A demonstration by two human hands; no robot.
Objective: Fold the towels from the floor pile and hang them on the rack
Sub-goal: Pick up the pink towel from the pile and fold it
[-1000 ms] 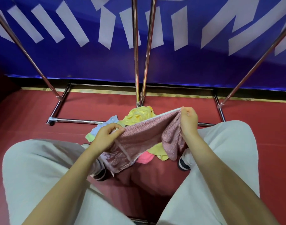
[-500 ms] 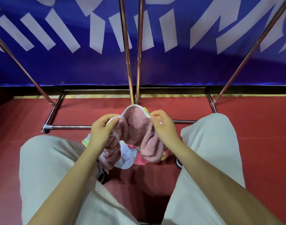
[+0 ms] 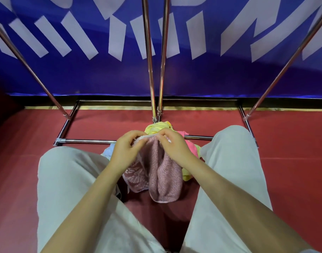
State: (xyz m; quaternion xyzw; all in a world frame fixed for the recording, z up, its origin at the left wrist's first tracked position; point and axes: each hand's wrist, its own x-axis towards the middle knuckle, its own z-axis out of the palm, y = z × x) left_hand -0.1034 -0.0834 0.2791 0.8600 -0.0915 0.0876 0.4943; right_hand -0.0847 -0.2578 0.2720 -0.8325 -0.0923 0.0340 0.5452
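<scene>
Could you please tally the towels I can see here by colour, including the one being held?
Dusty pink towel, held by left hand and right hand: 1
Yellow towel: 1
Bright pink towel: 1
Light blue towel: 1
Total: 4

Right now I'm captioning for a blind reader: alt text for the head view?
Both hands, left hand and right hand, pinch a pink towel's top edge together, doubling it above the floor pile before the metal rack.
</scene>
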